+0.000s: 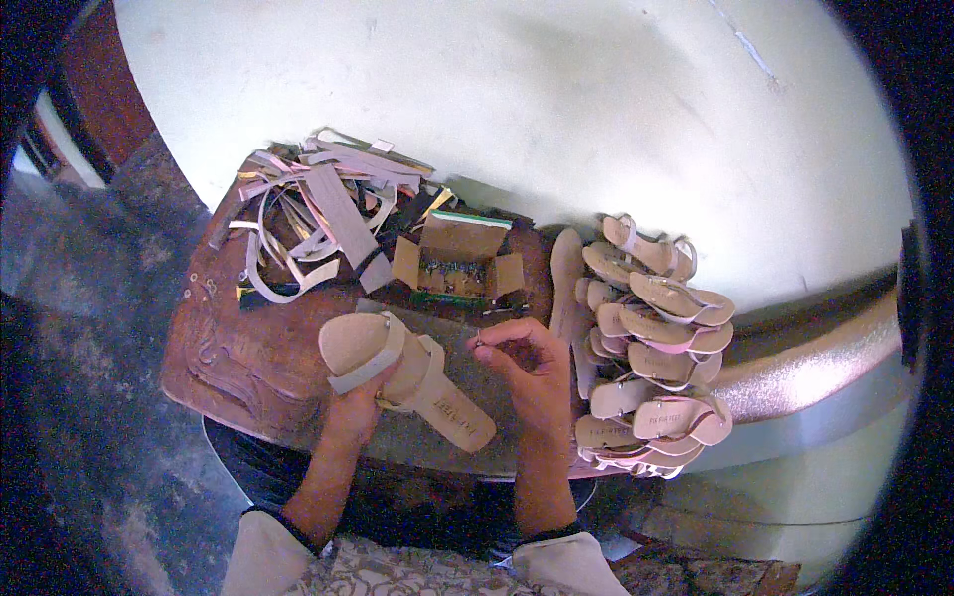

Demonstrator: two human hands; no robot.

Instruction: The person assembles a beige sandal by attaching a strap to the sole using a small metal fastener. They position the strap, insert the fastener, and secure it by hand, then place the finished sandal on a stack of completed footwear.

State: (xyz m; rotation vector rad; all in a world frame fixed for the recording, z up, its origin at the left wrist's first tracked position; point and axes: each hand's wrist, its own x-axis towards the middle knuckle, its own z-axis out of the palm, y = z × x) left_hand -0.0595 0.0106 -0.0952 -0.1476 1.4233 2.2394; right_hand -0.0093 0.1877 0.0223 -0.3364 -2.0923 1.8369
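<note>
- Through the head camera I saw the left hand [355, 409] gripping a beige sandal [399, 375] from beneath, fingers closed at its middle.
- The sandal was over the near part of the brown bench [238, 353], its wider end pointing to the far left and its narrower, printed end toward the near right; two pale straps crossed it.
- I saw the right hand [529, 360] just right of the sandal, apart from it, with thumb and forefinger pinched together on a tiny piece [478, 341], too small for me to identify.
- Beyond the hands I could see an open cardboard box [509, 274] with small dark bits [449, 270] inside.
- Left of the box lay a tangled heap of strips [343, 204], mostly grey and pinkish.
- To the right I saw a stack of sandals [681, 366], overlapping one another, with a long beige sole [565, 273] just beside it.
</note>
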